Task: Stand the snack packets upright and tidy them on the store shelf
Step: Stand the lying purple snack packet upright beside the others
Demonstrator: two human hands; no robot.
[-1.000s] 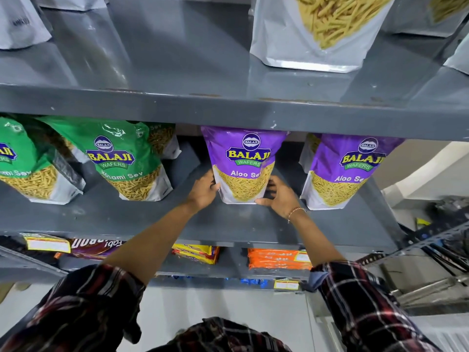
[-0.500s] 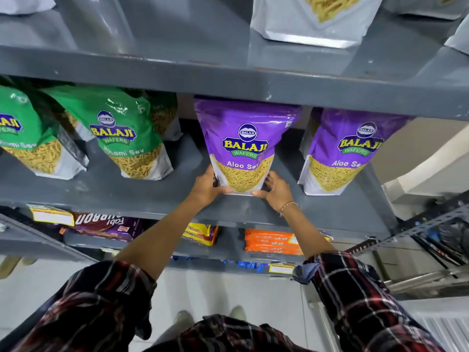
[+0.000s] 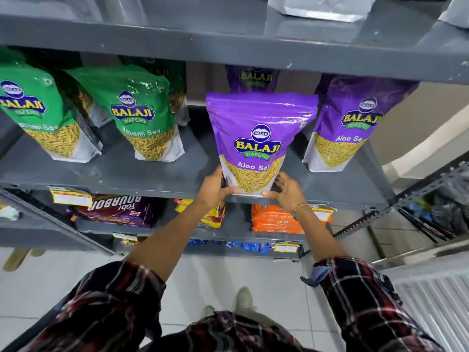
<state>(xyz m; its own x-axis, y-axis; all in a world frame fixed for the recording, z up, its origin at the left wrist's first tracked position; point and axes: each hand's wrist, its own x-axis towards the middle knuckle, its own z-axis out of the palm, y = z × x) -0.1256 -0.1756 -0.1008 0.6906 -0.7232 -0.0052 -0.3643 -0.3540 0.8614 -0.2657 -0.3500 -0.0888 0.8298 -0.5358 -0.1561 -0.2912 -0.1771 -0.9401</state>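
Two hands on one purple Aloo Sev packet

Both hands clamp the bottom of the purple Aloo Sev packet (image 3: 256, 143). Left hand (image 3: 215, 186) wraps the lower left corner, thumb across the bottom front edge. Right hand (image 3: 285, 190) cups the lower right corner, thumb at the base, fingers spread behind the side. Gold bracelet (image 3: 300, 207) on the right wrist.

Packet stands upright at the front lip of the grey metal shelf (image 3: 152, 179), base right at the edge between the two thumbs.

Directly behind it, deeper in: another purple packet (image 3: 256, 77), mostly hidden, only the top logo shows.

Beyond the right hand: a second Aloo Sev packet (image 3: 352, 125), upright, further back, apart from the held one.

Beyond the left hand: green Ratlami Sev packet (image 3: 142, 118), then another green one (image 3: 38, 115) at the far left, both leaning a bit. More green packs behind them.

Below the hands, lower shelf: yellow packets (image 3: 215, 217), orange packs (image 3: 274, 219), Bourbon biscuit pack (image 3: 114, 207) and price tags.

Above: upper shelf board with a white pouch (image 3: 324, 8).

Plaid sleeves rolled up on both arms.
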